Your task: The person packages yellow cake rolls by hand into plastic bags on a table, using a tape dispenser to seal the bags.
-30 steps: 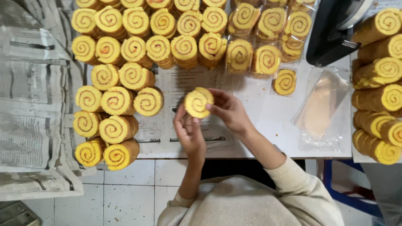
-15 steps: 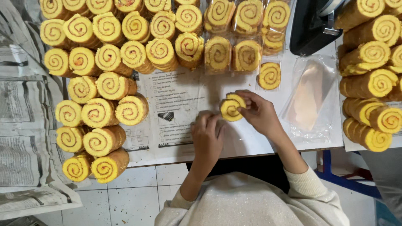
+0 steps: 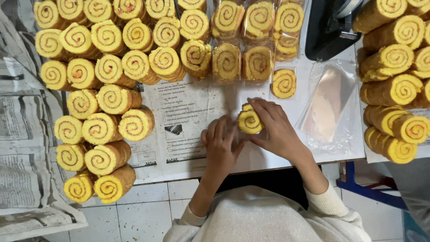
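Both hands are at the front edge of the table [image 3: 286,157], right in the middle. The right hand [image 3: 275,130] has its fingers curled round a slice of yellow swirl cake [image 3: 249,121], thumb under, fingertips over the far rim, gripping it on its crust. The left hand [image 3: 220,145] lies just beside it, fingers bent and spread loosely, touching the slice's near side and something clear beneath it. It looks like a thin wrapper, though I cannot tell for sure.

That slice looks light and soft, sponge with a jam spiral, so it will likely dent or unroll under a hard pinch. The outer crust around the rim is the safest place to hold; the cut face looks sticky and crumbly.

Along the table's left edge, a heap of unwrapped cake rolls [image 3: 103,103] stands on printed paper [image 3: 183,116]. At the back edge sit wrapped slices [image 3: 242,62], and one more wrapped slice [image 3: 284,83] lies alone, near the hands. Toward the right, a stack of clear bags [image 3: 329,103] lies flat, a dark machine [image 3: 329,27] behind it. More rolls [image 3: 394,89] are piled at the right edge. Newspaper [image 3: 22,148] hangs off the left.
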